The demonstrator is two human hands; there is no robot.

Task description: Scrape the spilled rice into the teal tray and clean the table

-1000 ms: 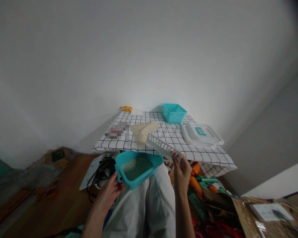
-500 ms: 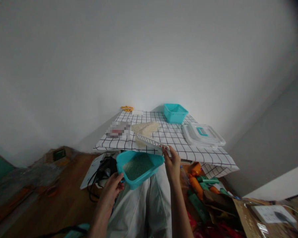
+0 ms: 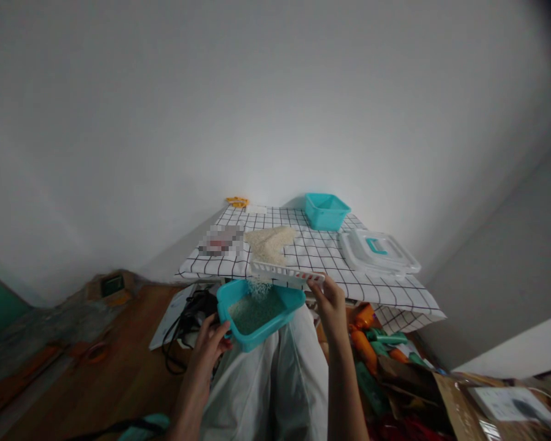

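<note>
My left hand [image 3: 210, 343] is closed on the near left side of a teal plastic box [image 3: 261, 340], held below the table's front edge and above my lap. Pale grains [image 3: 252, 311] lie inside it. In my right hand [image 3: 329, 301], pinched at one end, is a white slotted plastic strip [image 3: 287, 274], level along the table edge above the box. Rice-like grains [image 3: 260, 288] are falling from the strip's left part into the box. Behind it a flat heap of the same grains [image 3: 270, 241] spreads over the checked tablecloth [image 3: 314, 250].
A second teal box [image 3: 327, 214] stands at the table's back right. Before it lies a clear lid [image 3: 380, 252] with a teal handle. A blurred package [image 3: 220, 240] lies on the left, a yellow item [image 3: 237, 201] behind. Bags and bottles [image 3: 371, 343] crowd the floor on the right.
The white strip has swung from slanting over the heap to lying along the table edge. Grains now pour into the box. My right hand has shifted slightly right; my left still holds the box.
</note>
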